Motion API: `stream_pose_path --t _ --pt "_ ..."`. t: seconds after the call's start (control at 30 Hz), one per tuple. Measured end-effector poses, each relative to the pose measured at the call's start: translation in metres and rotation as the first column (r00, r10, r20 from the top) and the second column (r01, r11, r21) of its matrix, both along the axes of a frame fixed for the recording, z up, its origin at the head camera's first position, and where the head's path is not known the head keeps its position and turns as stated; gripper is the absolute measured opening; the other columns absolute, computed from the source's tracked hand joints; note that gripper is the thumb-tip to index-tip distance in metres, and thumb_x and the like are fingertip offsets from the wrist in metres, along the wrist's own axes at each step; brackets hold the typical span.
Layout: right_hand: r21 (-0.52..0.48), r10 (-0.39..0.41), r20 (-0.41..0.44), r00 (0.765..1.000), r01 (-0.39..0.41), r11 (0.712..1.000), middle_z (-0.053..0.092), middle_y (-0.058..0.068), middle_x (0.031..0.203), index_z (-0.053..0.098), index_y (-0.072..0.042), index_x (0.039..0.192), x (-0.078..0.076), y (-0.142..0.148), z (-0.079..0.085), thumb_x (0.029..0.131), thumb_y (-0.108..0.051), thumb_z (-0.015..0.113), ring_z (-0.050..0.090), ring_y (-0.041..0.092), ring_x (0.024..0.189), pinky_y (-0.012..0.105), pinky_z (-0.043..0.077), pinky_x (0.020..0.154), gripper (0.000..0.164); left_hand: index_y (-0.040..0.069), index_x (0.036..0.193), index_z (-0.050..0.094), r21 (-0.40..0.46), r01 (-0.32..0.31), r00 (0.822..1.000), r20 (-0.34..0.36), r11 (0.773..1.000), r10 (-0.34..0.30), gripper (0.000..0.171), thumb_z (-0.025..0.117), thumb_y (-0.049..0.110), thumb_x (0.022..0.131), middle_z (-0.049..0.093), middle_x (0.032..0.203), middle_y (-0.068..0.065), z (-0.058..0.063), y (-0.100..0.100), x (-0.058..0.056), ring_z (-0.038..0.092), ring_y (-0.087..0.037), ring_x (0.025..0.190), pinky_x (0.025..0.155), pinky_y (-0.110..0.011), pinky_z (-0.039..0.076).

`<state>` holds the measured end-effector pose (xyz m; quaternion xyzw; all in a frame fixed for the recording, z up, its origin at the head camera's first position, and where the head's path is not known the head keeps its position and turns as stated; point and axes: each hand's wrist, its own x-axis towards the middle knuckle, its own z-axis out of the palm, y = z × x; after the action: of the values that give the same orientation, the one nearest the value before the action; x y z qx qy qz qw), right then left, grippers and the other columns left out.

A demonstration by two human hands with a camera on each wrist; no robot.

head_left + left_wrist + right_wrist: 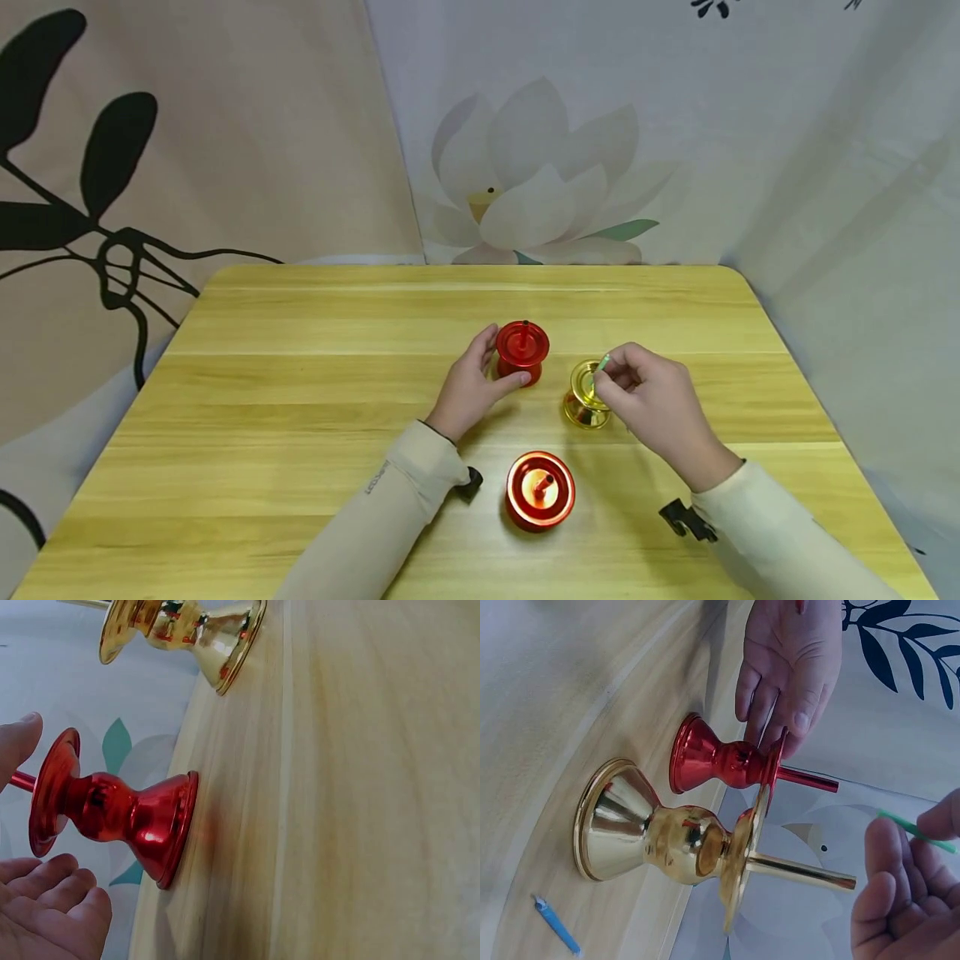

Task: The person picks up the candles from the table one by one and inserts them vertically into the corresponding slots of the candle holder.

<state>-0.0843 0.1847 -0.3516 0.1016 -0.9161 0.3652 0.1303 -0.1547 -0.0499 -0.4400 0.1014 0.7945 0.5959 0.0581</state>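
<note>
Green stick (898, 821) in fingers (885, 849), table edge (360, 270) distant

The rear candlestick (522, 352) and front candlestick (540, 500) are coloured red, the middle candlestick (582, 397) gold; the held stick (900, 822) is tinted green, the lying stick (557, 928) blue. The table (300, 433) is streaked with yellowish grain.

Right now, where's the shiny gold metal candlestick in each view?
Head: gold candlestick, right of centre, below mid-height, beside the right hand.
Left wrist: gold candlestick, top edge, left of centre, cut off.
Right wrist: gold candlestick, below centre, sideways, base left.
Shared landmark: red metal candlestick beside the left hand.
</note>
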Motion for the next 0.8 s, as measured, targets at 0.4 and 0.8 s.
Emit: stream_pose_path --t 0.4,0.8 --pt "-0.010 0.009 -0.034 0.999 -0.009 1.000 0.065 -0.006 0.073 0.066 -0.013 0.082 -0.010 -0.007 -0.001 0.086 -0.007 0.069 0.060 0.010 0.065 0.025 0.052 0.059 0.008 0.006 0.158 0.027 0.027 0.005 1.000 0.009 1.000 -0.005 0.097 0.084 0.028 0.083 0.045 0.153 -0.010 -0.001 0.007 -0.006 0.043 -0.022 0.141 0.115 -0.037 0.036" --pt "0.018 0.021 -0.027 0.999 -0.021 1.000 0.064 -0.005 0.072 0.065 -0.014 0.081 -0.018 -0.014 -0.001 0.087 -0.008 0.069 0.059 0.010 0.066 0.027 0.051 0.061 0.010 0.010 0.160 0.024 0.032 0.003 1.000 0.011 0.999 -0.003 0.097 0.083 0.030 0.085 0.046 0.152 -0.012 0.001 0.011 -0.008 0.047 -0.023 0.138 0.112 -0.037 0.040"
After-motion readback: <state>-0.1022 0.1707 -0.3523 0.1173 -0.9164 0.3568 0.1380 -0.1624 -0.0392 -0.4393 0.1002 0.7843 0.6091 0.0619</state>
